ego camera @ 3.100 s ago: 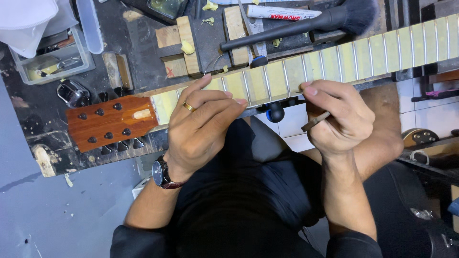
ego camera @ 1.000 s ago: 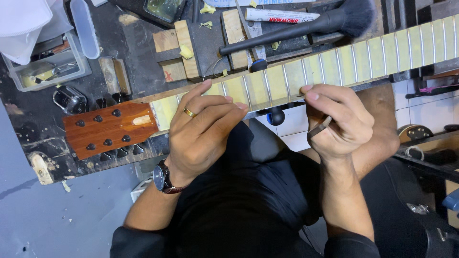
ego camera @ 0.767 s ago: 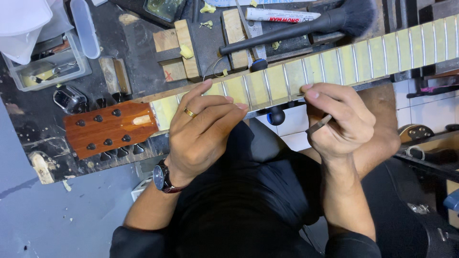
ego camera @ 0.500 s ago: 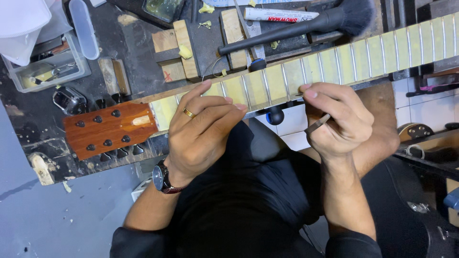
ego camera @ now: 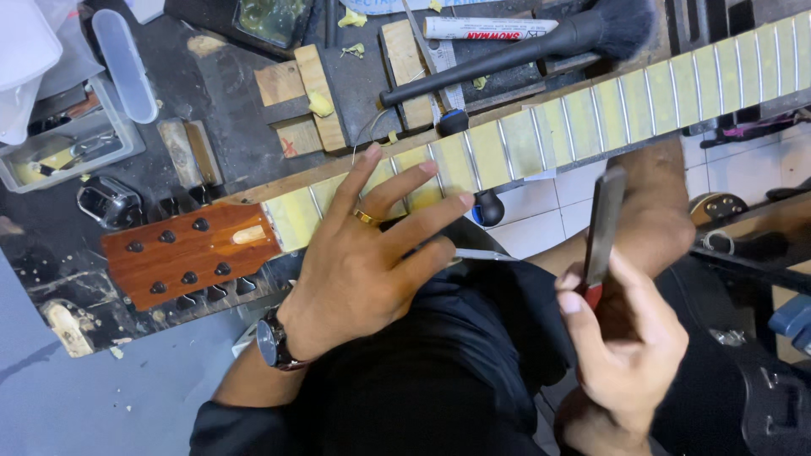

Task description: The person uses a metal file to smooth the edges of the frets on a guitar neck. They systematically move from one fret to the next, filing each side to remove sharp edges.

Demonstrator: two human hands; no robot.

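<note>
Your right hand (ego camera: 629, 355), nearest you at five o'clock, is closed around a flat metal file (ego camera: 603, 228), blade pointing to twelve, clear of the wood. Your left hand (ego camera: 372, 253) lies open, fingers spread, on the guitar neck (ego camera: 591, 118), whose headstock (ego camera: 190, 253) points to nine o'clock. Beyond, at twelve, lies a black brush (ego camera: 541, 42).

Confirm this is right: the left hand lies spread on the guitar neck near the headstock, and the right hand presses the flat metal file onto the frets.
Not quite. In the head view the right hand holds the file lifted clear of the guitar neck. The left hand does lie spread near the headstock.
</note>
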